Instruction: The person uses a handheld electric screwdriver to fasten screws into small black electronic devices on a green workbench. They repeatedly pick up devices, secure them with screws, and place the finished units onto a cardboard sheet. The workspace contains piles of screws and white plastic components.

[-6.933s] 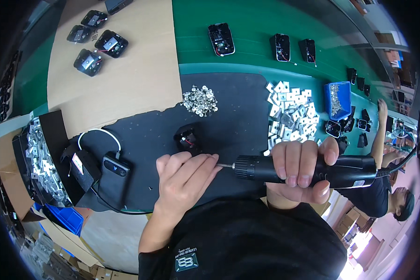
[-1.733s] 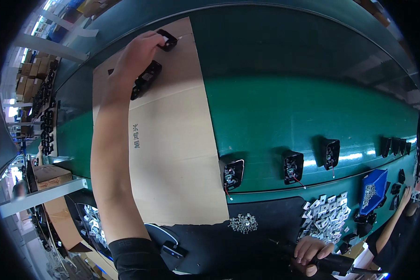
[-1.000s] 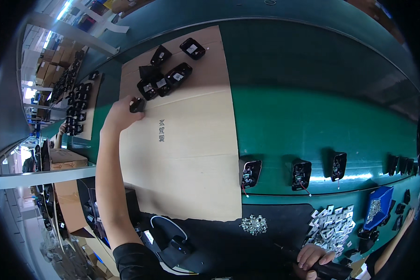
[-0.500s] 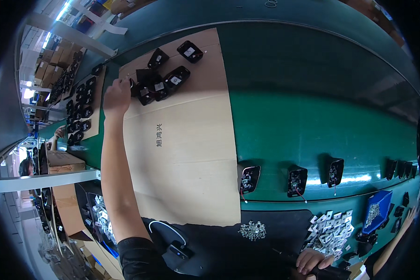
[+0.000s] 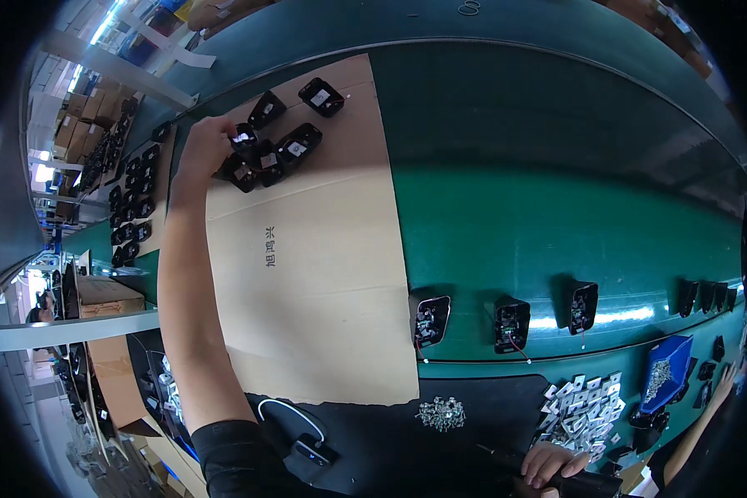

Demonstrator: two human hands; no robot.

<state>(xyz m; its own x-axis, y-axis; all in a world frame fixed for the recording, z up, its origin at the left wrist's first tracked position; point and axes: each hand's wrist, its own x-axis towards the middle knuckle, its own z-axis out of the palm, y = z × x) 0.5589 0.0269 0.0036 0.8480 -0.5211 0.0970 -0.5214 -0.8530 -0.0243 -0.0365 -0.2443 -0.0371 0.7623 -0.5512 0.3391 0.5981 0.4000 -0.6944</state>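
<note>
My left hand (image 5: 206, 143) reaches far out to the upper left, its fingers closed on the edge of a black plastic housing (image 5: 242, 136) at the back of a flat cardboard sheet (image 5: 324, 224). Around it on the cardboard lie several similar black housings (image 5: 299, 144), some touching each other, with pale labels. Low at the right, my right hand (image 5: 549, 465) is closed round a dark screwdriver (image 5: 593, 483). Its thin bit (image 5: 491, 451) points left over a black mat (image 5: 349, 415); most of its body is hard to make out against the dark.
A pile of screws (image 5: 441, 414) sits on the mat, beside a black device with a white cable (image 5: 314, 450). Silvery plates (image 5: 583, 411) and a blue bin (image 5: 666, 375) lie right. Open housings with wires (image 5: 512, 325) line the green table. Another person's hand (image 5: 726, 383) is at far right.
My left hand has moved slightly farther back, and the housing at its fingers has shifted up onto the group. My right hand keeps its hold on the screwdriver. The whole view has shifted slightly.
</note>
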